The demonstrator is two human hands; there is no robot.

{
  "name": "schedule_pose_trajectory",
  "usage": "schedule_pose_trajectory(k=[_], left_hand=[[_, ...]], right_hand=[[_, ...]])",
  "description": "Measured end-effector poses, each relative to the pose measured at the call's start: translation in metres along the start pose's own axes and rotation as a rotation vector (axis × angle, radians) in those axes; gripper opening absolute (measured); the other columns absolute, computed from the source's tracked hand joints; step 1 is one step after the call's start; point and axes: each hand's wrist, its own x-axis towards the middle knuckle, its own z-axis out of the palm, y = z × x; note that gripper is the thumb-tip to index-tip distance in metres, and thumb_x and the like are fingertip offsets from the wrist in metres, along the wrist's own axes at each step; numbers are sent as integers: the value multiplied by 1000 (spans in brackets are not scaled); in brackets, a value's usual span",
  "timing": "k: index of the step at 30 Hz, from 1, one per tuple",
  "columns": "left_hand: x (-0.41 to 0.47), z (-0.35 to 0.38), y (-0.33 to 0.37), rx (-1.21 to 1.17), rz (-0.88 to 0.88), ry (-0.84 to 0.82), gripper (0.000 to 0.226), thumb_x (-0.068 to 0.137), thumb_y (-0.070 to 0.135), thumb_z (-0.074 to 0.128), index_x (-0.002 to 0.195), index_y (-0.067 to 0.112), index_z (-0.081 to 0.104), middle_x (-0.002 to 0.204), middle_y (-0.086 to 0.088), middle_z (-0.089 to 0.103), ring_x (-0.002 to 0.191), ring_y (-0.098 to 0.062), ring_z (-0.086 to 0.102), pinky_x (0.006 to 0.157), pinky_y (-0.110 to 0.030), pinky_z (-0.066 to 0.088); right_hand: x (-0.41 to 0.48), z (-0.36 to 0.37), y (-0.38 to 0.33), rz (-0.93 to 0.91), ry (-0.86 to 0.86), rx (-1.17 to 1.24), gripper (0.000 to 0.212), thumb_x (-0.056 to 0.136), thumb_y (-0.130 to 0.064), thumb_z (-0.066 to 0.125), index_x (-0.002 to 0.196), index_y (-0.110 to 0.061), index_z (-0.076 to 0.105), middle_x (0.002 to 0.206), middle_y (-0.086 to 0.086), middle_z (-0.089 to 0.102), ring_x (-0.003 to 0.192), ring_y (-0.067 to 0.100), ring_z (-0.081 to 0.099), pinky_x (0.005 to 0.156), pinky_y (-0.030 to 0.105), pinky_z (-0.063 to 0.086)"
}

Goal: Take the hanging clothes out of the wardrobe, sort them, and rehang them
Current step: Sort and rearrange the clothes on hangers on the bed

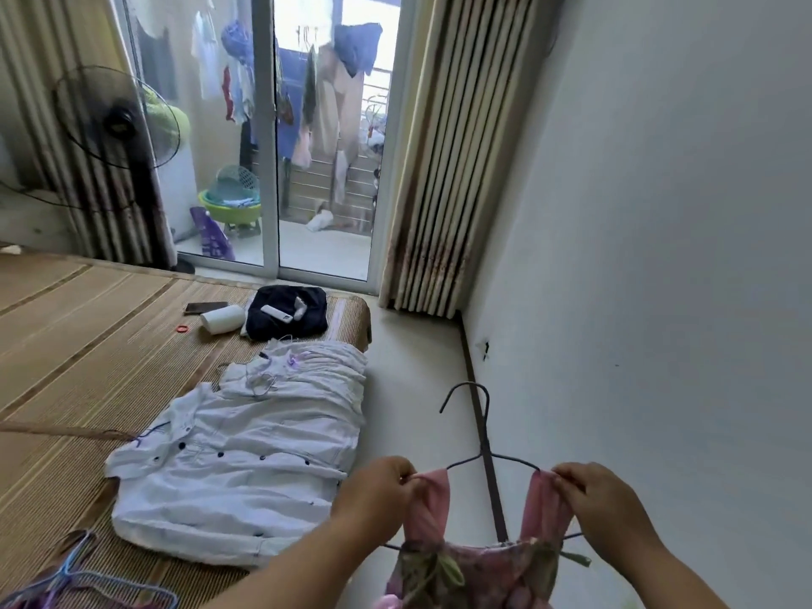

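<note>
Left hand and right hand each pinch a strap of the pink floral dress on the dark wire hanger; light, soft, likely slippery fabric, best held at straps.

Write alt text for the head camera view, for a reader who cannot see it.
A person's left hand and right hand each pinch a pink shoulder strap of a floral dress on a dark wire hanger. To the left, a pale white buttoned jacket lies flat on a woven straw mat, a folded navy garment beyond it.
</note>
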Motion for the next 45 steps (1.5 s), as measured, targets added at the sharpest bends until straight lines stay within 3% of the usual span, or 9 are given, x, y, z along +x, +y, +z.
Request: schedule_pose_trajectory(k=[6,15,21,25,30,33,38,40,45], left_hand=[[117,-37,2,-28,-31,31,25,88,44,57,68,31,58,62,14,55,64,-7,51,52,-22,33],[303,-66,-40,-121,-237,229,31,88,40,60,59,30,55,59,8,54,58,-6,48,54,-25,33],[389,-93,-55,-257,-400,349,25,91,34,54,69,23,58,63,4,54,60,-12,48,55,-28,34],[428,-116,-86,-325,-475,394,21,92,29,52,76,19,60,72,-3,60,67,-17,52,59,-30,35],[488,-130,-149,-446,-583,457,22,95,27,48,75,30,57,72,9,58,68,-9,52,56,-26,35],[523,-145,-202,-513,-653,499,21,95,27,48,77,29,58,73,7,59,70,-13,53,59,-28,36],[558,-175,-298,-562,-794,602,15,94,29,52,87,25,64,83,5,67,83,-19,61,71,-30,48],[564,-181,-340,-511,-852,635,16,94,30,52,82,26,62,78,7,65,79,-18,59,63,-27,45],[579,-168,-434,-520,-971,632,15,94,25,51,84,20,61,83,-1,68,79,-22,62,68,-31,49]], right_hand=[[140,13,-11,-58,-10,56,17,95,-22,52,95,-27,68,86,-8,59,81,4,52,66,12,33],[405,84,-51,-330,-187,77,19,92,-19,58,80,-24,72,65,-14,56,66,5,53,56,11,32],[565,119,-113,-485,-308,-17,18,91,-24,59,100,-17,73,97,4,66,91,20,56,69,26,34],[630,164,-163,-574,-361,-30,15,90,-24,61,96,-22,74,90,-2,63,85,17,55,69,26,37],[703,242,-232,-672,-419,-85,15,90,-20,61,95,-16,75,81,-6,52,81,19,55,68,26,38],[737,298,-277,-749,-414,-96,15,90,-19,61,93,-16,76,76,-9,52,73,13,53,65,16,36],[769,407,-352,-845,-476,-142,20,93,-19,56,98,-12,74,93,9,65,88,24,57,77,31,43],[774,456,-377,-848,-511,-149,21,93,-22,56,99,-12,74,96,10,64,90,25,56,83,39,46],[783,576,-404,-882,-645,-305,24,95,-26,49,100,-15,69,95,10,60,97,31,54,83,38,46]])
